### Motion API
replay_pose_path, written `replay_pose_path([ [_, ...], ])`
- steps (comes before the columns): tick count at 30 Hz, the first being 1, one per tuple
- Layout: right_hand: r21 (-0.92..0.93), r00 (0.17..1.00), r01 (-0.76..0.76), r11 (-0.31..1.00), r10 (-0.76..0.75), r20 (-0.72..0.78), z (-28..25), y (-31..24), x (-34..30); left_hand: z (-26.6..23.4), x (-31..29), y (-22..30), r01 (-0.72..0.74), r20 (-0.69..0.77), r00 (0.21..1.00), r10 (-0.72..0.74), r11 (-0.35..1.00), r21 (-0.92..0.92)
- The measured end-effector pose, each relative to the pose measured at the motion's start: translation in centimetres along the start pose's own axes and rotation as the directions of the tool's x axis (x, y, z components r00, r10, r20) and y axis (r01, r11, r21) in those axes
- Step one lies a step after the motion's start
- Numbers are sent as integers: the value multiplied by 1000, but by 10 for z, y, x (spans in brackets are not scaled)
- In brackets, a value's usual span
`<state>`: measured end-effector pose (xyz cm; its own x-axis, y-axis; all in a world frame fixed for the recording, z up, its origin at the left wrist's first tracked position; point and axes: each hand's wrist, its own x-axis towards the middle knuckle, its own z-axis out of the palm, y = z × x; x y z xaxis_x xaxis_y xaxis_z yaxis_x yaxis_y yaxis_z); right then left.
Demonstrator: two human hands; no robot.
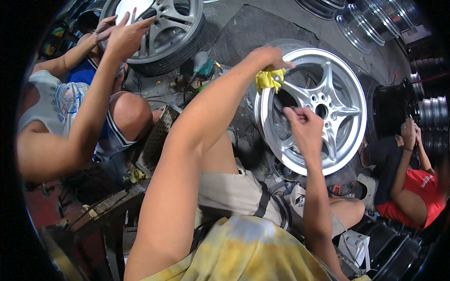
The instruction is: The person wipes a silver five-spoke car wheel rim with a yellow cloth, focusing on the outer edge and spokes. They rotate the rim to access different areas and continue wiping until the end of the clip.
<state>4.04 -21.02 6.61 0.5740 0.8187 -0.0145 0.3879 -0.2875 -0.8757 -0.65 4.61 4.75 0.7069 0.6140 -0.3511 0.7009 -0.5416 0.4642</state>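
A silver alloy wheel rim stands tilted on its edge in front of me. My left hand rests on its upper left rim, closed on a crumpled yellow cloth. My right hand hovers over the left spokes with fingers curled together; whether it pinches something small, I cannot tell. My knees in beige shorts sit below the wheel.
A person at left has both hands on another silver wheel with a tyre. A seated person in a red shirt is at right. More rims lie at the top right, a green power tool on the dark floor.
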Motion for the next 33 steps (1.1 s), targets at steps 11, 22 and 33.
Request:
replay_pose_path([
  [11, -3, 975, -64, 998, 62, -213, -73, 70, -61, -23, -69, 6, -123, -494, 869, 32, 981, -151],
  [22, -368, 798, 252, 895, -407, -445, -43, 85, -83, 99, -229, 64, -378, -36, 895, 445, 798, 470],
  [33, -321, 776, 256, 912, -392, -494, -66, 79, -77, 101, -226, 67, -561, 23, 827, 562, 822, 96],
])
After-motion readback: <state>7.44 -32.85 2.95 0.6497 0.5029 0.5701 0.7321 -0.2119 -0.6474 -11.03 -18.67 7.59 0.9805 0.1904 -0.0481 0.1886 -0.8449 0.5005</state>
